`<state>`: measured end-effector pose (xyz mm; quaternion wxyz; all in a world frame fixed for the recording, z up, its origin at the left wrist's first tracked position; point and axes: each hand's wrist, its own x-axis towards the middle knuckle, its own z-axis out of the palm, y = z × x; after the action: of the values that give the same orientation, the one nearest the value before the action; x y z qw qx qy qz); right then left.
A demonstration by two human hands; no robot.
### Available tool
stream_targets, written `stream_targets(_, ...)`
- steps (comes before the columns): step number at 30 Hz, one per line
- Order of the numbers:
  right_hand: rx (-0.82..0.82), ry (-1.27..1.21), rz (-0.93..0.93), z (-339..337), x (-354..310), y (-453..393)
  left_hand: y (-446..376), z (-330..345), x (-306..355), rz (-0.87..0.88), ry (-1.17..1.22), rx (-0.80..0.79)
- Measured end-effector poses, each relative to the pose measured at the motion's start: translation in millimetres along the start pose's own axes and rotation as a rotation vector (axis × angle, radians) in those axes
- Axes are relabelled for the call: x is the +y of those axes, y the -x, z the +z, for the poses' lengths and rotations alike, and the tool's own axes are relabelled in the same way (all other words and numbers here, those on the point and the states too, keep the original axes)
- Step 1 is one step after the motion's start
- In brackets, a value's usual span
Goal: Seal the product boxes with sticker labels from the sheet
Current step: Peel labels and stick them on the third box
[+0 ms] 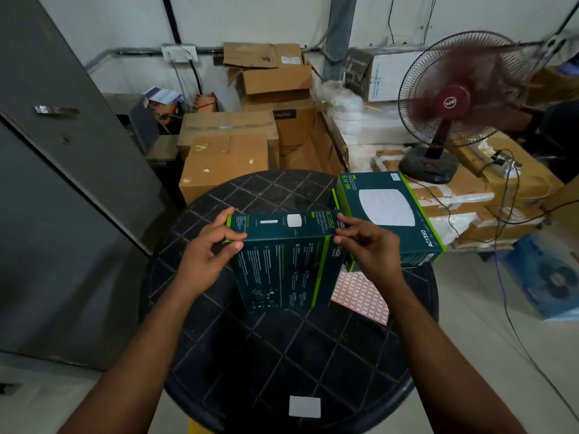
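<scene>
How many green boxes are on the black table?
2. One box stands upright between the left hand and right hand. The other box lies flat at the table's right edge. More may hide beneath it.

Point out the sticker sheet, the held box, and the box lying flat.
sticker sheet (360, 296), head view, bare middle.
held box (282, 270), head view, near face.
flat box (388, 208), head view, top face.

A storeroom is being shown: cardboard cartons (228, 151) are being stacked behind the round black plastic table (282, 355), a pedestal fan (454, 101) beyond it.
</scene>
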<state>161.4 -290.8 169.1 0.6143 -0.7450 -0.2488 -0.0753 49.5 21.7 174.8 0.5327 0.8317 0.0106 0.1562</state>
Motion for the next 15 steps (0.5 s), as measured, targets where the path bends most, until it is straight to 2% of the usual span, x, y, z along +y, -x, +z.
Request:
stream_targets(4, 0.022, 0.0, 0.027, 6, 4, 3, 2, 21, 21, 0.254, -0.571, 0.148)
stream_targets(7, 0.039, -0.026, 0.034, 11, 5, 8, 0, 59, 40, 0.4, -0.68, 0.132)
stream_targets(9, 0.032, -0.051, 0.052, 11, 7, 9, 0, 88, 50, 0.409, -0.816, 0.071)
stream_targets(11, -0.017, -0.099, 0.058, 8, 8, 10, 3, 114, 55, 0.337, -1.002, -0.01)
stream_targets(13, -0.04, -0.211, 0.058, 4, 11, 14, 7, 129, 52, 0.263, -1.104, -0.026)
stream_targets(15, 0.079, -0.359, 0.184, -2, 23, 21, 8, 134, 46, 0.254, -1.154, 0.001)
